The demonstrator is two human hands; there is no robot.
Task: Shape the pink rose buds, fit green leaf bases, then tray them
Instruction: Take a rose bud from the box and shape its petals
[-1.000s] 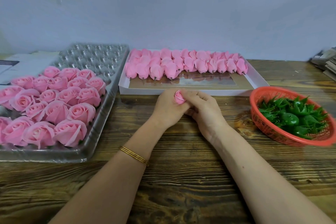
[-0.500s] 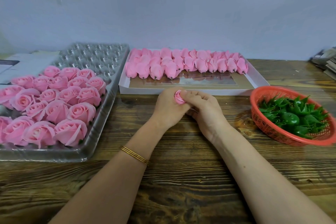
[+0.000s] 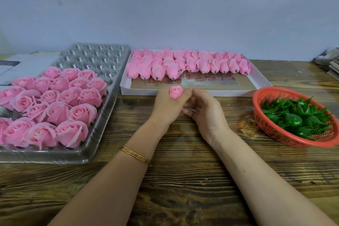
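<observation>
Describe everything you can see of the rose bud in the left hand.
The pink rose bud is small and tightly furled, soft matte petals spiralling round a closed centre tilted toward the camera. It looks like foam or thin fabric. The left hand grips its lower part, hiding its base. It is held above the wooden table, in front of the white box. The right hand is close at its right side; whether it touches cannot be told.

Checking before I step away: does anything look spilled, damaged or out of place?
Nothing serious. Roses sit neatly in the clear tray, buds lie in rows in the white box, leaf bases are inside the red basket. Only a shiny reddish patch on the table beside it, perhaps a reflection.
</observation>
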